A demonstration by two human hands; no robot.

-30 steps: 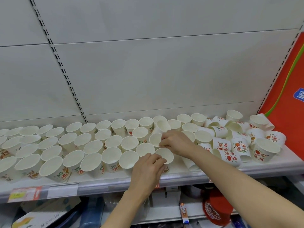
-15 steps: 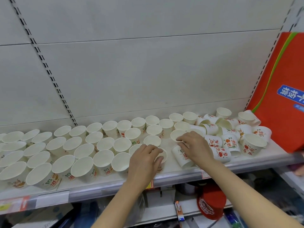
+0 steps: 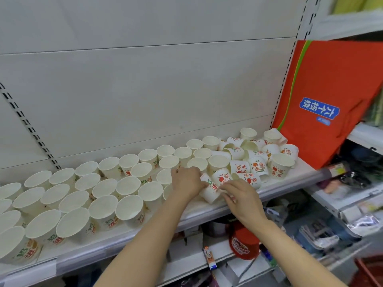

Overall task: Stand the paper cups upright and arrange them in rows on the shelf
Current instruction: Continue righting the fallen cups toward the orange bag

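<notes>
Both hands meet on one tipped paper cup at the shelf's front edge.

The tipped cup (image 3: 210,190) lies on its side near the front of the shelf (image 3: 207,212), its long axis running from the back-left down to the front-right, mouth toward the front lip. The left hand (image 3: 187,183) curls its fingers against the cup's base end; the right hand (image 3: 241,198) grips the printed wall with bent fingers, though its fingertips are hidden under the knuckles. To the left, upright cups (image 3: 103,206) stand in rows, the nearest cut off by the frame. To the right, a jumble of toppled cups (image 3: 256,160) points every way beside a red bag (image 3: 331,90). Goods below the shelf are blurred.
</notes>
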